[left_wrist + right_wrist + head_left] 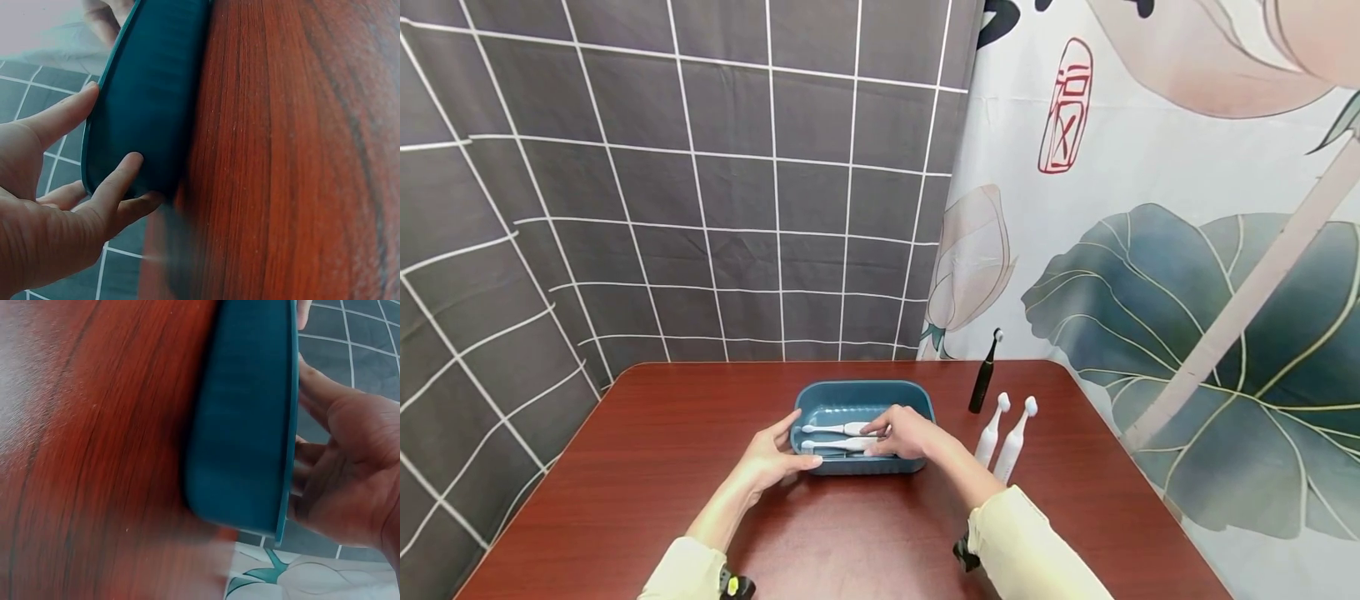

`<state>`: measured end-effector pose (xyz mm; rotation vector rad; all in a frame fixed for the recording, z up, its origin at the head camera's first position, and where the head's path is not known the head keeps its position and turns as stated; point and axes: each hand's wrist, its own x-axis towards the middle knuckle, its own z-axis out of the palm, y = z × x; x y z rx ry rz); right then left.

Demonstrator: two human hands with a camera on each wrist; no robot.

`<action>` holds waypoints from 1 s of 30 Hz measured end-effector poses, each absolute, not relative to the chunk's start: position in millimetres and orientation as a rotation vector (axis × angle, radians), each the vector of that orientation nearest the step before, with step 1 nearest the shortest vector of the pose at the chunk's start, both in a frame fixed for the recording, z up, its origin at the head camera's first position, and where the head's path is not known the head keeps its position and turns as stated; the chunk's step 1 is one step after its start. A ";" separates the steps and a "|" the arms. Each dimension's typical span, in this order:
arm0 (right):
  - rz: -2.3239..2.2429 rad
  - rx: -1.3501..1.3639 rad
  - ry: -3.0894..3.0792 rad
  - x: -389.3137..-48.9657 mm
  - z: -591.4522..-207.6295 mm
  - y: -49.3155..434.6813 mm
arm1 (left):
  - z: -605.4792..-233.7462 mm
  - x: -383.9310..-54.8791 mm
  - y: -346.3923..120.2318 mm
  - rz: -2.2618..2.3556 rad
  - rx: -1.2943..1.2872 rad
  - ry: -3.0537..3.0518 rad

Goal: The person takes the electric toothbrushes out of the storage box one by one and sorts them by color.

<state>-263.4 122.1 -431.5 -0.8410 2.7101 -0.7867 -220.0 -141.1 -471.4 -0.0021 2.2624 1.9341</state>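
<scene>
Fingers of the left hand spread wide against the left end of the blue bin. Two white toothbrushes lie side by side inside it, the right hand bent over them, though I cannot tell whether it grips either. Right of the bin are a black toothbrush and two more white brushes.

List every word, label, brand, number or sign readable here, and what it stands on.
No text reads clearly.
Red seal-like sign on the printed backdrop: characters too stylised to read.
Black strokes at its top edge: cut off, unreadable.
Toothbrushes inside and beside the blue bin: any marking too small.
</scene>
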 end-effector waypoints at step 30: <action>-0.271 -0.837 2.855 -281.7 -452.9 83.9 | -469.4 -219.6 -141.4 1.933 -0.009 2.262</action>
